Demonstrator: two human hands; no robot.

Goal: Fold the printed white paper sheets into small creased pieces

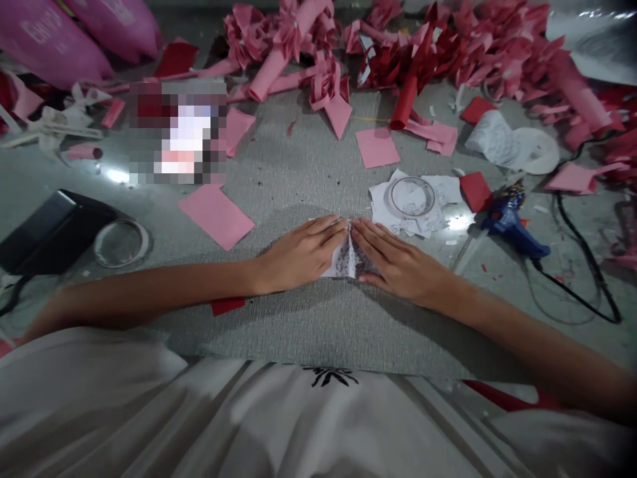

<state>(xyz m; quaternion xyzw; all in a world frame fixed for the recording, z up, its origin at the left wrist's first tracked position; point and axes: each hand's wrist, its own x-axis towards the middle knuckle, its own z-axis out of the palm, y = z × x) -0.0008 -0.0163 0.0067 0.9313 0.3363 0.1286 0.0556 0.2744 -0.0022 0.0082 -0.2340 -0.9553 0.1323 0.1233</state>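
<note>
A small piece of white paper with dark printed or drawn marks lies on the grey textured surface in front of me, a crease standing up along its middle. My left hand rests flat over its left part, fingers stretched out. Over the right part lies my right hand, also flat, its fingertips close to the crease and its thumb at the lower edge. Both hands hide much of the sheet. Just beyond my right hand sit torn white papers with a tape roll on top.
Pink and red paper flowers heap along the back. To the right are a blue glue gun and its black cord. A dark box, another tape roll and pink paper lie left; pink bottles stand behind.
</note>
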